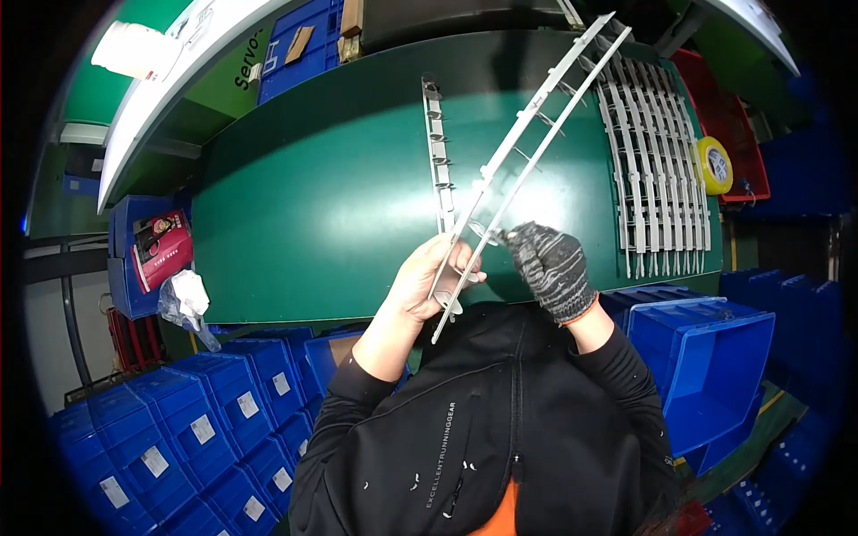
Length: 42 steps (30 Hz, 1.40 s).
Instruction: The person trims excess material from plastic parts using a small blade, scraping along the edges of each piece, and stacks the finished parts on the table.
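Note:
My bare left hand (427, 279) is wrapped round the near end of a long grey double-railed plastic strip (521, 132), which has short crosspieces and thin rounded tabs between its rails. The strip slants up and away to the right above the table. My right hand (552, 272), in a dark striped knitted glove, is closed beside the strip's right rail, its fingertips close to one of the rounded tabs (483, 232). Whatever those fingers pinch is too small to make out. A similar single strip (437, 152) lies on the green table just beyond my left hand.
Several grey strips (657, 170) lie side by side at the table's right, next to a yellow tape roll (714, 165) and a red bin (746, 143). Blue crates (201, 420) are stacked at lower left. An open blue crate (715, 375) stands at lower right.

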Each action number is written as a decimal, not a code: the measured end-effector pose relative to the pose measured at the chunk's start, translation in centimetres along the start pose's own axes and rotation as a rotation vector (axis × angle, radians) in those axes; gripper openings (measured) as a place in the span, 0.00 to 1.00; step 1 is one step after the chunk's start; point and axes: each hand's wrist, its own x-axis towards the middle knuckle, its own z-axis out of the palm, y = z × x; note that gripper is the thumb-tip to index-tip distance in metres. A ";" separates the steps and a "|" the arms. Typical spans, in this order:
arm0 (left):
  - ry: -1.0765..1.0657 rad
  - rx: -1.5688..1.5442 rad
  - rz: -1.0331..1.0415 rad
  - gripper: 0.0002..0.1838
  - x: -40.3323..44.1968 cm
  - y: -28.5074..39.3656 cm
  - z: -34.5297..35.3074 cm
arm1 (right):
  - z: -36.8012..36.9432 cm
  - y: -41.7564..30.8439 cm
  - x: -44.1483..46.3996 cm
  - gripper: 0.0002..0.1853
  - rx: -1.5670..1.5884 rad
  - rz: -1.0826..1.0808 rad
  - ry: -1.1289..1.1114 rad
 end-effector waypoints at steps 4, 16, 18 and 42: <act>0.079 -0.040 -0.056 0.15 0.6 0.0 0.2 | -0.4 -1.5 -1.2 0.07 0.046 0.070 -0.179; -0.137 -0.282 -0.222 0.16 1.3 -0.7 1.3 | -1.8 -0.7 0.3 0.08 -0.034 0.127 0.127; -0.040 -0.270 -0.187 0.16 1.3 -0.6 1.0 | -1.5 -0.6 -0.7 0.08 -0.056 -0.042 -0.079; 0.280 0.796 0.395 0.10 1.6 -1.6 0.0 | 0.1 -1.6 0.0 0.06 -0.001 -0.279 -0.237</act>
